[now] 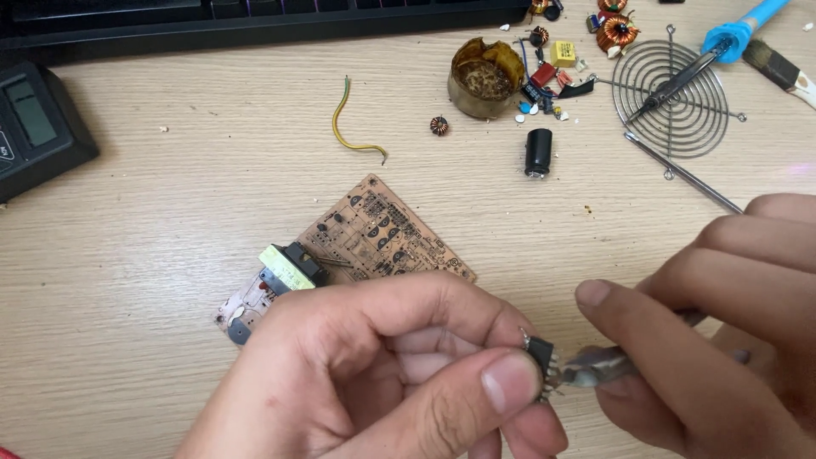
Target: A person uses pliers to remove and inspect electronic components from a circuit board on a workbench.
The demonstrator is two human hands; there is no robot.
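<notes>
We work over a pale wood-grain tabletop (170, 195) that fills the view; nothing of the room beyond it shows. Along the far edge lies a black keyboard (255, 17), and at the far left a black handheld meter with a grey screen (38, 127).

In the middle of the table lies a brown bare circuit board (382, 238), tilted, with a yellow-taped transformer (287, 266) on its near left end; our left hand covers the board's near edge. Beyond it lies a bent yellow-green wire (348, 127), and to its right a small copper-wound ring coil (439, 126). Farther right stands a round brown tin of rosin (484, 76) with a scatter of small removed parts (552, 76) beside it, and nearer to us a black cylindrical capacitor (537, 153) lying on its side. At the far right a round wire fan guard (671, 98) carries a blue-handled soldering iron (722, 47); a paintbrush (778, 68) lies just past it and more copper coils (616, 30) above.

Near us, our left hand (382, 374) pinches a small black component with metal legs (542, 357) between thumb and forefinger, the other fingers curled in. Our right hand (731, 340) grips grey metal pliers (599, 367), whose tip touches the component's legs. A thin metal rod (680, 174) runs from the fan guard toward the right hand's knuckles.
</notes>
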